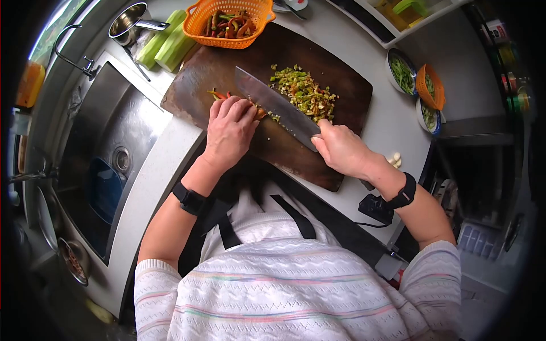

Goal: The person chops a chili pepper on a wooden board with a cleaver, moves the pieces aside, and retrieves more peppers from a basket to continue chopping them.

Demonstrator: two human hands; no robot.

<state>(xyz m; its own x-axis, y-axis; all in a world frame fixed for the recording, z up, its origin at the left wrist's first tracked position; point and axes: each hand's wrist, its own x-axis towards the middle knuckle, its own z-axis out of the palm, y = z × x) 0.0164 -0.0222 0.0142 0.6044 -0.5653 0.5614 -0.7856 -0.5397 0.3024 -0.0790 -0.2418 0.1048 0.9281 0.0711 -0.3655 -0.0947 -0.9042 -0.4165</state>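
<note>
On a dark wooden cutting board [190,85], my left hand [230,128] presses down with curled fingers on red and orange peppers [219,95]. Their tips stick out on the far side of the fingers, and a cut end shows at the right. My right hand [344,149] is wrapped round the handle of a wide cleaver [276,105]. The blade slants across the board, its edge side beside the peppers and my left fingertips. Just beyond the blade lies a pile of chopped green and reddish pepper [304,91]. Small bits are scattered near the blade.
An orange basket [196,28] of peppers overlaps the board's far edge, beside peeled green gourds [165,48] and a steel pot [126,24]. The sink [108,102] is at left. Bowls of cut greens [402,74] and garlic cloves [395,159] are at right.
</note>
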